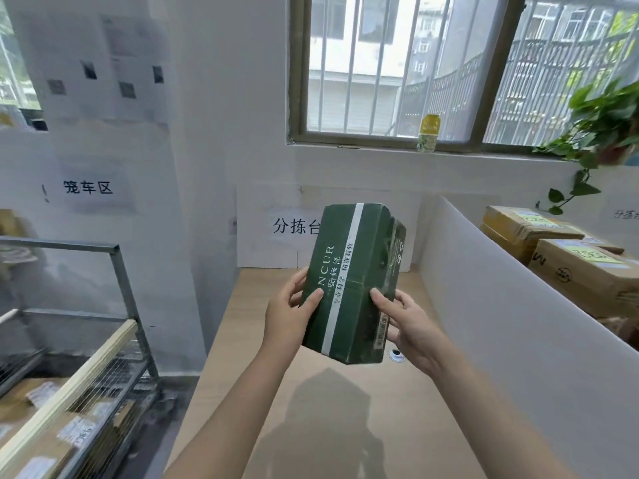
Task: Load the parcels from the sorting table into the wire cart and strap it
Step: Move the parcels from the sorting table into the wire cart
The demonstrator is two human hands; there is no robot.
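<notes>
A dark green parcel with a white stripe and white lettering is held in the air above the wooden sorting table. My left hand grips its left edge and my right hand grips its right side near the lower end. The box tilts slightly to the right. The wire cart stands at the lower left, with several brown parcels lying inside it behind its mesh wall.
A white partition bounds the table on the right; beyond it lie stacked cardboard boxes. A white wall with paper signs closes the back. A bottle and a trailing plant sit on the window sill.
</notes>
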